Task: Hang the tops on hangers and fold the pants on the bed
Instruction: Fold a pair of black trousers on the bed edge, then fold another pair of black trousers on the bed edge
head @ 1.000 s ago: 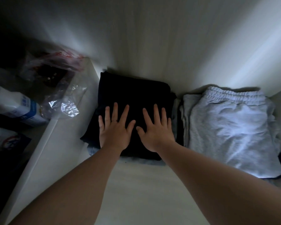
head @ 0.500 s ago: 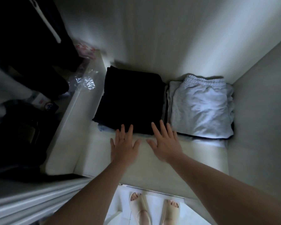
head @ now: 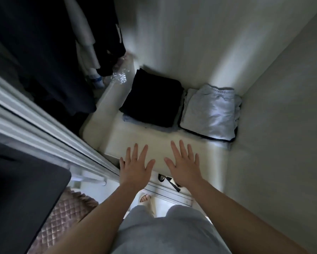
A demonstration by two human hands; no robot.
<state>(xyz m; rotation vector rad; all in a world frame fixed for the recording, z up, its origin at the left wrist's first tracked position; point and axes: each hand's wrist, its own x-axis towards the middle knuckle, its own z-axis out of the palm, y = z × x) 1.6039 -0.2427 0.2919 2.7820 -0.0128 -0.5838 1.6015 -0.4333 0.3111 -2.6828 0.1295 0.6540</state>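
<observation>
Folded black pants (head: 154, 99) lie on a white wardrobe shelf (head: 159, 142), on top of a pale blue folded garment. Beside them to the right sits a stack topped by folded light grey sweatpants (head: 210, 112). My left hand (head: 135, 167) and my right hand (head: 185, 165) hover side by side over the shelf's front edge, fingers spread and straight, holding nothing. Both hands are well short of the folded stacks.
Dark and white garments (head: 91, 39) hang at the left of the wardrobe, above a bottle (head: 96, 80) and crinkled clear plastic (head: 119, 76). A white sliding-door frame (head: 44, 123) runs diagonally at left. The wardrobe side wall (head: 282, 125) stands at right.
Both hands have lifted off the black pants and drawn back toward me past the shelf's front edge. The view has pulled away from the wardrobe.
</observation>
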